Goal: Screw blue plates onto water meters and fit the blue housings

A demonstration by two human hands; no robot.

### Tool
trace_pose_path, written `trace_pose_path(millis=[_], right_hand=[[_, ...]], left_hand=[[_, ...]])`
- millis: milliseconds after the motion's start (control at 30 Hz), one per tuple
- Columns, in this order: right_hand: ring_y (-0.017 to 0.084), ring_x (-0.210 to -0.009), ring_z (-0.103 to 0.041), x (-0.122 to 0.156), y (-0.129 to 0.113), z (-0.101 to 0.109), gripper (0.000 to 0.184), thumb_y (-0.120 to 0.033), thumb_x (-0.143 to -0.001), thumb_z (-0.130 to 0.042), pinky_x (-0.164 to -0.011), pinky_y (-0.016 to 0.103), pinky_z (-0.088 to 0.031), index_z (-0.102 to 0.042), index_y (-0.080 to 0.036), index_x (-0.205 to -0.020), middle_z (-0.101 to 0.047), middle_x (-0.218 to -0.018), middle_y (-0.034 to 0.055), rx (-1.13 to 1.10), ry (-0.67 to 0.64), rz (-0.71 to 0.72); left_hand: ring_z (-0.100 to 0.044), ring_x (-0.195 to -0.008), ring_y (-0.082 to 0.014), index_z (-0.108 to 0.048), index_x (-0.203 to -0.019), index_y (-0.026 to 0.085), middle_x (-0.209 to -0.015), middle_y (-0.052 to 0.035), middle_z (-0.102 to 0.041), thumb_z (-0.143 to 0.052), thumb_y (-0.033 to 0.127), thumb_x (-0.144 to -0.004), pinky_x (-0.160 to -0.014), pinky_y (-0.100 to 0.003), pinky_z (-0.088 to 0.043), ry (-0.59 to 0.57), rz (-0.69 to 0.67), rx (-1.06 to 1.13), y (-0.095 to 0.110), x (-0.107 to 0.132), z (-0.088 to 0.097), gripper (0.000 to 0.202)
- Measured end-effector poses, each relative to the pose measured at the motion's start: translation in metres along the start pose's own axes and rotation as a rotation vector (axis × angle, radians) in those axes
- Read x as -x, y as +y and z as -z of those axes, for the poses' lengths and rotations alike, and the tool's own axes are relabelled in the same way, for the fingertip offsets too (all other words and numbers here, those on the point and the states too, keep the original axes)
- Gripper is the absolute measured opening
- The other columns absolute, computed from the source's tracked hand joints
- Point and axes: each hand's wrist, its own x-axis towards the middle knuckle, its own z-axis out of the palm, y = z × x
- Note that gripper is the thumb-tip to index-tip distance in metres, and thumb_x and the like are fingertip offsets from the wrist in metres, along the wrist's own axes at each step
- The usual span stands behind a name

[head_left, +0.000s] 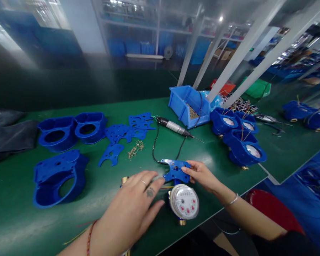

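Counter (208, 151) is green and smooth, with a soft sheen at its left. Plate (173, 175), blue, is held above its front part, just behind the meter (185, 201). Right hand (204, 176): grip pinches the plate's right end between thumb and fingers. Left hand (138, 197): grip is spread, thumb apart from fingers, near the plate's left end; contact cannot be told. Meter's dial faces up toward the viewer.

To the left are three blue housings (53, 145) and a dark cloth (18, 138). Loose plates (116, 133) lie between housings and screwdriver (174, 127), with screws (135, 150) scattered just in front. Bin (176, 105), behind the screwdriver, contains small brass-coloured parts (192, 111). Three fitted housings (236, 145), dials showing, stand at right.

Room: pale slanting posts (233, 69) rise behind the counter; shelves (138, 26) beyond are blurred. Red seat (274, 209) sits below the counter's edge, at right.
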Motion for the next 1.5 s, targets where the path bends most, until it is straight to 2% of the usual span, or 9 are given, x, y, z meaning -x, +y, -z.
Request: trace_pose_path(millis=[167, 267, 367, 533, 667, 767, 1100, 1300, 1500], right_hand=[[0.005, -0.043, -0.037, 0.001, 0.007, 0.008, 0.054, -0.052, -0.067, -0.072, -0.040, 0.018, -0.025, -0.061, -0.012, -0.101, -0.047, -0.054, -0.0059, -0.037, -0.081, -0.054], [0.005, -0.042, -0.037, 0.002, 0.012, 0.010, 0.054, -0.050, -0.068, -0.073, -0.040, 0.018, -0.025, -0.058, -0.014, -0.105, -0.047, -0.054, -0.0065, -0.050, -0.065, -0.053], [0.005, -0.046, -0.039, 0.004, 0.016, 0.004, 0.052, -0.052, -0.070, -0.071, -0.042, 0.018, -0.029, -0.053, -0.016, -0.103, -0.052, -0.063, -0.0046, -0.077, -0.022, -0.029], [0.010, -0.061, -0.051, 0.010, 0.018, -0.019, 0.048, -0.052, -0.073, -0.068, -0.058, 0.024, -0.042, -0.054, -0.017, -0.103, -0.058, -0.075, 0.0002, -0.087, -0.090, 0.008], [0.008, -0.052, -0.041, 0.011, 0.017, -0.029, 0.046, -0.048, -0.074, -0.067, -0.050, 0.022, -0.033, -0.058, -0.015, -0.105, -0.049, -0.063, -0.0036, -0.029, -0.146, 0.015], [0.007, -0.050, -0.033, 0.010, 0.015, -0.028, 0.041, -0.043, -0.075, -0.067, -0.047, 0.021, -0.025, -0.062, -0.014, -0.102, -0.040, -0.056, -0.0057, 0.047, -0.131, 0.030], [0.007, -0.049, -0.033, 0.010, 0.007, -0.028, 0.035, -0.040, -0.075, -0.065, -0.044, 0.021, -0.024, -0.066, -0.013, -0.096, -0.042, -0.056, -0.0041, 0.190, -0.101, 0.048], [0.007, -0.048, -0.034, 0.006, 0.014, -0.024, 0.038, -0.042, -0.076, -0.064, -0.044, 0.020, -0.026, -0.065, -0.013, -0.100, -0.043, -0.056, -0.0040, 0.194, -0.145, 0.059], [0.007, -0.047, -0.033, 0.002, 0.011, -0.020, 0.040, -0.044, -0.076, -0.064, -0.044, 0.020, -0.028, -0.065, -0.014, -0.102, -0.041, -0.054, -0.0050, 0.211, -0.186, 0.074]], left_hand=[[-0.058, -0.113, -0.0302, -0.051, -0.126, 0.017, -0.127, -0.0116, -0.059, -0.065, 0.038, -0.080, -0.088, -0.045, -0.054, -0.188, -0.192, 0.036, 0.030, -0.015, -0.027, 0.053], [-0.052, -0.121, -0.0286, -0.050, -0.129, 0.016, -0.133, -0.0108, -0.054, -0.052, 0.032, -0.090, -0.096, -0.042, -0.050, -0.161, -0.245, -0.024, 0.040, -0.019, -0.048, 0.042], [-0.055, -0.118, -0.0266, -0.055, -0.124, 0.015, -0.129, -0.0111, -0.058, -0.044, 0.023, -0.094, -0.093, -0.038, -0.052, -0.107, -0.248, -0.072, 0.045, -0.021, -0.057, 0.032], [-0.065, -0.102, -0.0248, -0.061, -0.116, 0.018, -0.114, -0.0105, -0.067, -0.043, 0.023, -0.094, -0.080, -0.033, -0.059, -0.073, -0.227, -0.135, 0.049, -0.008, -0.047, 0.029], [-0.066, -0.101, -0.0250, -0.059, -0.118, 0.020, -0.114, -0.0093, -0.068, -0.044, 0.024, -0.093, -0.076, -0.031, -0.060, -0.074, -0.231, -0.163, 0.049, 0.007, -0.040, 0.030], [-0.064, -0.104, -0.0270, -0.057, -0.121, 0.019, -0.118, -0.0099, -0.066, -0.045, 0.023, -0.092, -0.078, -0.034, -0.060, -0.122, -0.216, -0.145, 0.049, 0.012, -0.039, 0.032], [-0.059, -0.113, -0.0255, -0.054, -0.125, 0.013, -0.124, -0.0092, -0.062, -0.046, 0.021, -0.091, -0.088, -0.034, -0.056, -0.076, -0.131, -0.054, 0.052, 0.018, -0.047, 0.036], [-0.060, -0.109, -0.0375, -0.054, -0.126, 0.024, -0.123, -0.0207, -0.059, -0.072, 0.036, -0.073, -0.078, -0.048, -0.058, -0.137, 0.005, -0.020, 0.053, 0.013, -0.042, 0.058], [-0.058, -0.113, -0.0366, -0.054, -0.127, 0.027, -0.123, -0.0192, -0.060, -0.071, 0.038, -0.074, -0.083, -0.050, -0.056, -0.160, 0.030, 0.027, 0.053, 0.014, -0.043, 0.057]])
